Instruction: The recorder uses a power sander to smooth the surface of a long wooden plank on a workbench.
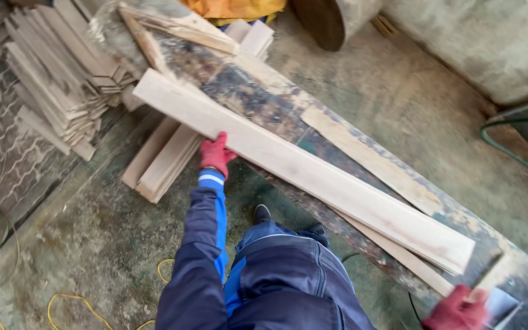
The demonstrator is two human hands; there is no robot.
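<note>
My left hand [216, 153] grips the near edge of a long plank [300, 169]; my right hand [456, 310] is closed on a tool [497, 299].

Left red-gloved fingers curl over the plank's edge near its far-left end. The plank lies slantwise on a stained bench [258, 101], running from far left to near right. My right glove, at the near right corner, wraps a pale handle; what the tool is I cannot tell. Short boards [160, 160] lie on the floor under the bench, just left of my left hand, and a bigger stack [56, 73] sits far left.
</note>
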